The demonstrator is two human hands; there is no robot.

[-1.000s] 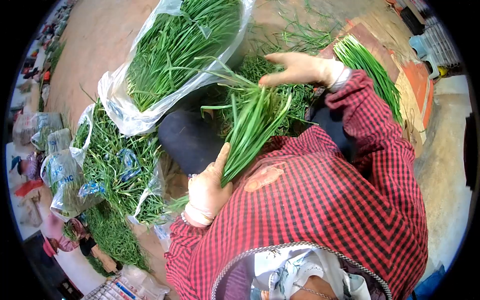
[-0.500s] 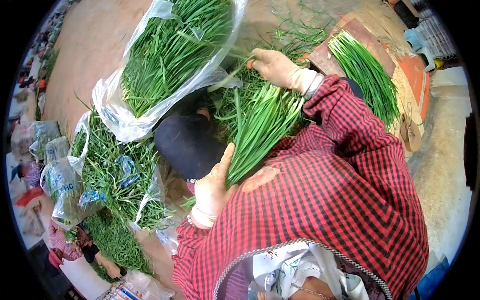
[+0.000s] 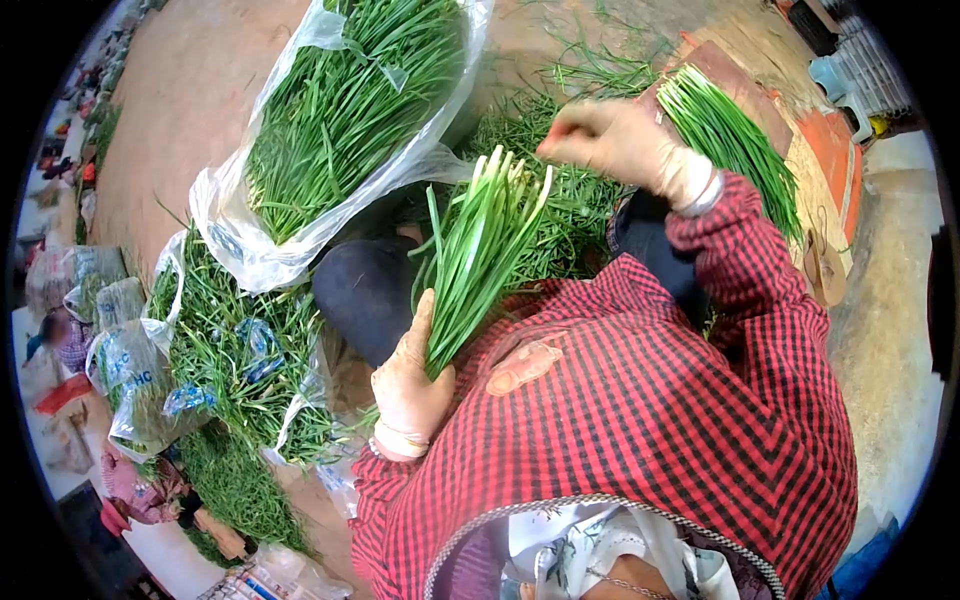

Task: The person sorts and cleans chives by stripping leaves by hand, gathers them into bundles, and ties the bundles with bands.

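A bunch of long green leafy stems (image 3: 478,250) is gripped near its lower end by my left hand (image 3: 412,385); its pale ends point up and away. My right hand (image 3: 620,145) hangs in the air to the right of those ends, apart from them. Its fingers are bent together and smeared by motion, and whether anything is between them cannot be made out. Both hands wear pale gloves. Below my right hand lies a heap of loose green leaves (image 3: 560,225).
An open plastic bag of green stems (image 3: 350,110) lies ahead on the left, with a bag of loose leaves (image 3: 245,350) nearer. A neat bundle (image 3: 735,145) rests on a board at right. A co-worker in a pink top (image 3: 140,487) is at lower left.
The stray leaves my right hand was pulling away are no longer seen in it. That hand has moved right. My left hand has tilted the bunch more upright and shifted it left.
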